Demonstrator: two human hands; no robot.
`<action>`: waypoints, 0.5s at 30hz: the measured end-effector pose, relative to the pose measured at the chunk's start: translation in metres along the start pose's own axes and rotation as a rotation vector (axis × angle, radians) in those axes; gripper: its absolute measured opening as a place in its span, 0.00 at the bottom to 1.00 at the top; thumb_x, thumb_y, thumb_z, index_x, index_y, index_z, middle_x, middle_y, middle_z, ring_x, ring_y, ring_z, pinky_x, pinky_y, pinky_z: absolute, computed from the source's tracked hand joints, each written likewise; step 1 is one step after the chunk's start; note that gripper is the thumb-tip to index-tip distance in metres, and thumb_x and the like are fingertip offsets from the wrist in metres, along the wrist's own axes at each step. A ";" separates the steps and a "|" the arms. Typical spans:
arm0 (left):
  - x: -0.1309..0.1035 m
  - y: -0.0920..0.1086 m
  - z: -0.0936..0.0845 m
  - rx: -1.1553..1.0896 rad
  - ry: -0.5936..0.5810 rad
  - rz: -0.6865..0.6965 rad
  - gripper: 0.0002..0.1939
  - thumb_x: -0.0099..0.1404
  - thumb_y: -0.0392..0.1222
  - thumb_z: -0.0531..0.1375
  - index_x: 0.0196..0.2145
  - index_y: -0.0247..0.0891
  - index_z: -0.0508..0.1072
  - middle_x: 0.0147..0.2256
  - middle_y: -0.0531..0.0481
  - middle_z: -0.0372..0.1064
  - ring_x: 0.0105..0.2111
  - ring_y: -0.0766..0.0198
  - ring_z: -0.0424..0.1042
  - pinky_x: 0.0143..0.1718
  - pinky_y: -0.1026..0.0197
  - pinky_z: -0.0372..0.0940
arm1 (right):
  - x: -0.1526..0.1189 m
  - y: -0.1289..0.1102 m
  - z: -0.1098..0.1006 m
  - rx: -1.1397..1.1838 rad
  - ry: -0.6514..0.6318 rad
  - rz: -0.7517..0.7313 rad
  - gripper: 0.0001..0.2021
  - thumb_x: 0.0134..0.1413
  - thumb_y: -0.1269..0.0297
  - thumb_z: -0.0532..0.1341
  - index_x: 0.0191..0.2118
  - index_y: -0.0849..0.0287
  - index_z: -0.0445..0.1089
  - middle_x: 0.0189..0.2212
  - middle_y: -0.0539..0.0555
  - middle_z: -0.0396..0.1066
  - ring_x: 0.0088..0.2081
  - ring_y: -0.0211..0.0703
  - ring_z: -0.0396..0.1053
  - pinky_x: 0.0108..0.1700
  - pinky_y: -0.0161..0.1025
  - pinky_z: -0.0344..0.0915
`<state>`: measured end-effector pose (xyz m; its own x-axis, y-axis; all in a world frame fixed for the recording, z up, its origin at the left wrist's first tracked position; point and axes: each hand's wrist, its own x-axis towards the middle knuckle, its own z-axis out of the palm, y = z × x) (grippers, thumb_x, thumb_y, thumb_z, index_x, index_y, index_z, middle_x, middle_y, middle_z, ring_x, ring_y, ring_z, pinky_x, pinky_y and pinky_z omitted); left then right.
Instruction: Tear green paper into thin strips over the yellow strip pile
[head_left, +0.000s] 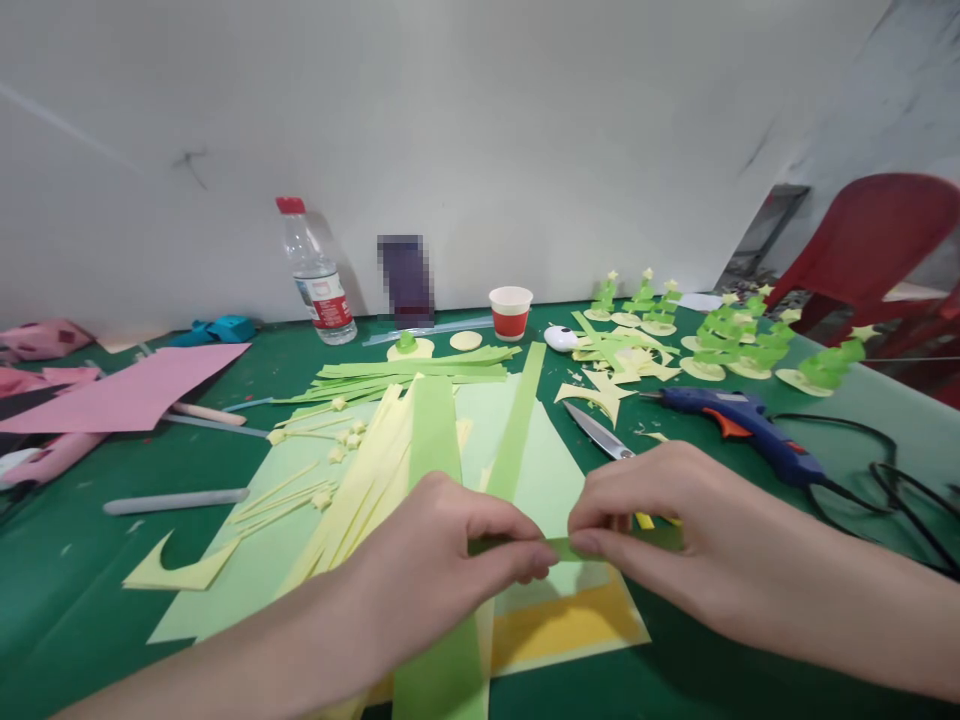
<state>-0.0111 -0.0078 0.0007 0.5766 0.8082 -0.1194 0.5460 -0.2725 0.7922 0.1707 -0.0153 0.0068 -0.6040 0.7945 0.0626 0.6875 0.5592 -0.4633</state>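
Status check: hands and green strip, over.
Left hand, right hand: both pinching green strip. Strip above pale paper. Scissors partly hidden behind right hand.

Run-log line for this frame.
left hand: pinching green paper strip | right hand: pinching same strip | blue glue gun: on table

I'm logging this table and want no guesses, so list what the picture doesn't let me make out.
All in the head view:
- Held green strip: full length, covered by the left hand and right hand.
- Scissors: handle end, mostly hidden behind the right hand.
- Dark upright object: details, pixelated.
- Bottle label: print too small.
- Red chair: cut off by the right edge.
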 end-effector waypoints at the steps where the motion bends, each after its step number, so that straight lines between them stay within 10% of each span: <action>1: 0.000 0.001 -0.002 -0.038 -0.019 -0.043 0.11 0.59 0.40 0.56 0.25 0.38 0.77 0.24 0.55 0.76 0.24 0.69 0.72 0.27 0.72 0.63 | 0.000 0.000 -0.003 -0.007 -0.010 0.004 0.12 0.51 0.71 0.52 0.22 0.59 0.69 0.18 0.49 0.68 0.20 0.33 0.61 0.22 0.31 0.54; 15: 0.004 -0.005 -0.030 -0.361 -0.153 -0.211 0.09 0.57 0.41 0.59 0.23 0.38 0.77 0.24 0.54 0.76 0.26 0.69 0.73 0.29 0.70 0.67 | -0.004 0.028 -0.045 0.050 0.007 0.079 0.14 0.49 0.65 0.57 0.16 0.60 0.68 0.14 0.47 0.63 0.17 0.31 0.57 0.18 0.30 0.53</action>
<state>-0.0292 0.0124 0.0143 0.5732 0.7329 -0.3665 0.4301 0.1116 0.8958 0.2106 0.0076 0.0334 -0.5461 0.8372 0.0302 0.7114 0.4825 -0.5110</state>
